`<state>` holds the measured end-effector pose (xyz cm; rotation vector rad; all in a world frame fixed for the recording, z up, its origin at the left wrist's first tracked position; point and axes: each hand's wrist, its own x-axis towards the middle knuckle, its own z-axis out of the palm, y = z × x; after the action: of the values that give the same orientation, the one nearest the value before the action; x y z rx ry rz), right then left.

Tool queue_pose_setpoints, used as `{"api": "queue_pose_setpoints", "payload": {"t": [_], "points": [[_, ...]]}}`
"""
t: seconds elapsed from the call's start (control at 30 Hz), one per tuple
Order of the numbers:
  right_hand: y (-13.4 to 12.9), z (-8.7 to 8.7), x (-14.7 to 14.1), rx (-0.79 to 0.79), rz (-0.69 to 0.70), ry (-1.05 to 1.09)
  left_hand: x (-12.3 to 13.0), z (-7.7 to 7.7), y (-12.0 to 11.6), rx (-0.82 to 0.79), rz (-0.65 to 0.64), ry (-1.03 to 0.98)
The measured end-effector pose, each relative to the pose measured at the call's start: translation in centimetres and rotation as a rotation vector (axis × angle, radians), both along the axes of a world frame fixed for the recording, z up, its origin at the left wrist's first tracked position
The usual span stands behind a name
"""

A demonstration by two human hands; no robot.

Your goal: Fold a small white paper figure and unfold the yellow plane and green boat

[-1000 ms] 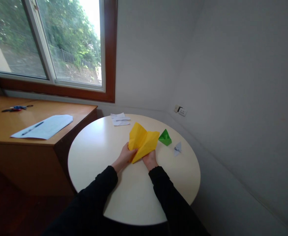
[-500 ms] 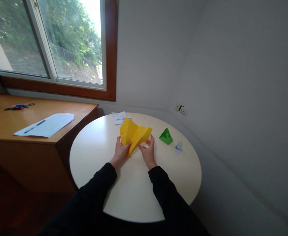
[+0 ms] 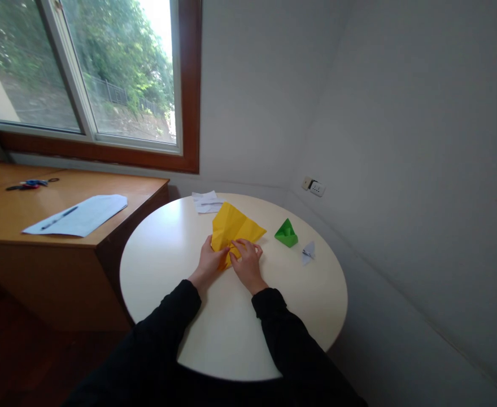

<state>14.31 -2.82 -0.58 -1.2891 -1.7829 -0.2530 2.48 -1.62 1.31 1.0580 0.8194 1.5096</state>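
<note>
A folded yellow paper point(image 3: 234, 224) is held up over the round cream table point(image 3: 155, 254), its pointed lower end between my hands. My left hand point(image 3: 209, 261) grips its left lower edge, thumb on the near face. At the paper's middle, my right hand point(image 3: 247, 264) pinches the paper with thumb and fingertips, close to the left thumb. To the right on the tabletop sits a green folded paper point(image 3: 286, 234), and beyond it a small white folded paper point(image 3: 308, 253).
White paper pieces point(image 3: 206, 202) lie at the table's far edge. On the wooden desk point(image 3: 138, 195) at the left are white sheets point(image 3: 90, 213) with a black pen point(image 3: 60, 217) and a dark and blue item point(image 3: 34, 183). A wall stands close behind and right.
My right hand has moved left and inward from the paper's right side to its middle. The yellow paper has shifted slightly right, and its right part now lies flatter and wider.
</note>
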Motion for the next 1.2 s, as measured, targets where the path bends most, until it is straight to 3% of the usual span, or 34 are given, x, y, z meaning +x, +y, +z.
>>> {"api": "queue_pose_setpoints", "payload": {"t": [0.23,0.53,0.7,0.97,1.07,1.2], "points": [[0.2,0.2,0.7,-0.073,-0.038,0.067,-0.2,-0.2,0.0,-0.020,-0.137,0.066],[1.0,-0.3,1.6,-0.099,-0.020,0.264,-0.5,0.0,-0.3,-0.034,-0.217,0.134],[1.4,-0.6,1.8,-0.133,0.032,0.435,-0.6,0.0,-0.1,-0.005,-0.117,0.114],[0.9,-0.2,1.3,-0.177,0.078,0.490,-0.7,-1.0,1.4,0.036,0.110,0.133],[0.7,0.0,1.2,-0.152,0.087,0.480,-0.9,-1.5,2.0,-0.022,0.158,0.109],[0.3,0.2,1.1,-0.118,0.054,0.436,-0.9,-1.8,2.3,-0.190,0.114,-0.058]]}}
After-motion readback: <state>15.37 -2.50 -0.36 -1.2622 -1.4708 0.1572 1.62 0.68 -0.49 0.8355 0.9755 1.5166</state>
